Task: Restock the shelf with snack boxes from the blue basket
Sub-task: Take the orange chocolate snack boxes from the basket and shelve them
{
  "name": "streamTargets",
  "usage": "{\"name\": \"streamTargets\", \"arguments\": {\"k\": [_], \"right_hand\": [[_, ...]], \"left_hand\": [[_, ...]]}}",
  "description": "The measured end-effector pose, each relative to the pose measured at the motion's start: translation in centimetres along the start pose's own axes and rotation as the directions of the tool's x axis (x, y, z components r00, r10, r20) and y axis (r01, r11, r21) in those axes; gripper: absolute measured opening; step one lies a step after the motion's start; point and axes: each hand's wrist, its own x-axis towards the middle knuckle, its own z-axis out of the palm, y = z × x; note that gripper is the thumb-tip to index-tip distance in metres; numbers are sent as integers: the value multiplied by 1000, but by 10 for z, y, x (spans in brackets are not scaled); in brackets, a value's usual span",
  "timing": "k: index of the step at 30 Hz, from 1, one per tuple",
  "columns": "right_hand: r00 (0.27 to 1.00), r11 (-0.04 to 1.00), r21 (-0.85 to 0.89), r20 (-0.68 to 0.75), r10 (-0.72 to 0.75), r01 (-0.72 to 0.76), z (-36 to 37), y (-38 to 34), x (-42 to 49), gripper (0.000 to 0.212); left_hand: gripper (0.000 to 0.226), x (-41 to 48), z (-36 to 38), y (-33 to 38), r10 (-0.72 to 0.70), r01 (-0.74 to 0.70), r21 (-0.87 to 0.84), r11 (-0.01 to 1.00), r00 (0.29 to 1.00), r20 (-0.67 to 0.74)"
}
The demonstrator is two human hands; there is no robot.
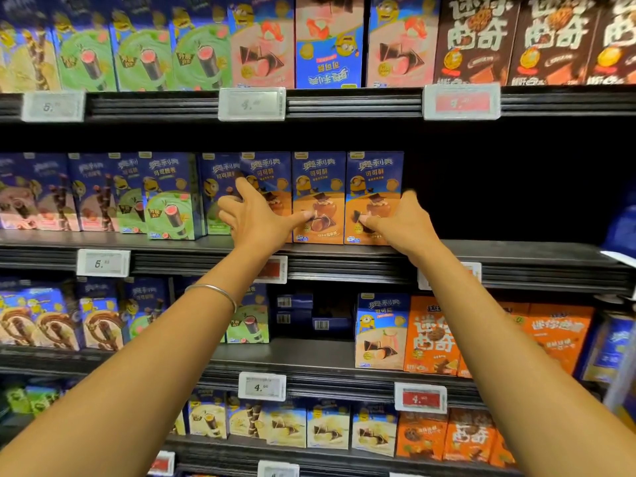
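Three blue-and-orange snack boxes stand side by side on the middle shelf [516, 251]. My left hand [253, 216] lies with spread, straight fingers on the front of the left box [275, 173], and its thumb reaches onto the middle box [318, 187]. My right hand [395, 220] holds the right box [373, 180], thumb on its front and fingers, blurred, round its right edge. A blurred blue object [619, 232] at the right edge may be the basket; I cannot tell.
Right of the three boxes the middle shelf is a dark open gap [499, 194]. Green and pink snack boxes [168, 201] fill its left part. Price tags [103, 263] clip to the shelf rails. Shelves above and below hold more boxes, with a gap [309, 352] on the lower shelf.
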Motion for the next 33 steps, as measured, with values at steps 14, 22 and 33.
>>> {"name": "streamTargets", "arguments": {"k": [14, 22, 33], "right_hand": [[1000, 999, -48, 8, 13, -13, 2, -2, 2, 82], [1000, 999, -43, -4, 16, -16, 2, -5, -4, 77], [998, 992, -108, 4, 62, -61, 2, -16, -11, 78]], "left_hand": [[131, 2, 5, 1, -16, 16, 16, 1000, 1000, 7], [131, 4, 6, -2, -13, 13, 15, 1000, 1000, 0], [130, 3, 7, -4, 13, -13, 63, 998, 1000, 9]]}}
